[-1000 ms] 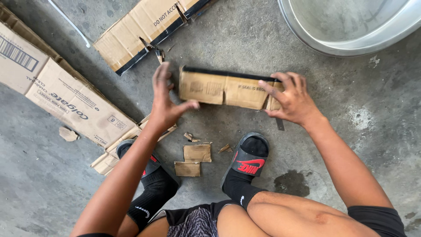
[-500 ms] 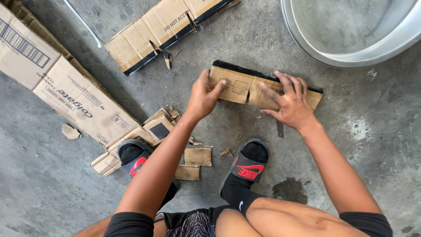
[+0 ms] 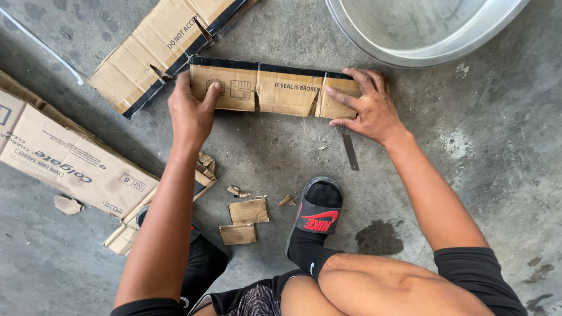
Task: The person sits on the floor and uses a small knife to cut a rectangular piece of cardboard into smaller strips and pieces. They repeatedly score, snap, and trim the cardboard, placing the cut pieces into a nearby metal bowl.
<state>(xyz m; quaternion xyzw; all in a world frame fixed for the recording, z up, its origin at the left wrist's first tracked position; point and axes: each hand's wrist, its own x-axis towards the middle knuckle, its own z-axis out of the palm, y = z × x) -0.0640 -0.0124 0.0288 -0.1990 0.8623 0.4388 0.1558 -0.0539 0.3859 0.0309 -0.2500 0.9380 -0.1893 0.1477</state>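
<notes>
- Cardboard strip (image 3: pixel 275 89), black-edged, lies flat on the concrete floor (image 3: pixel 468 175).
- Left hand (image 3: pixel 190 114) and right hand (image 3: pixel 367 108) press its 2 ends, fingers spread, gripping nothing.
- Its torn notches could likely rip further under uneven pressure.

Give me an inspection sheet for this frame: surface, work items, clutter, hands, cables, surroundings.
Surface: grey concrete floor, stained, with a dark wet patch.
Work items: long cardboard strip with a black taped top edge, lying flat, torn near its right end.
Clutter: small cardboard scraps; thin dark flat blade-like piece; second taped cardboard strip; flattened printed carton.
Hands: left hand presses the strip's left end; right hand presses its right end, fingers spread.
Cables: a thin white line at upper left, cannot tell whether cable or tube.
Surroundings: large metal basin at top right; black sandal with red mark.
</notes>
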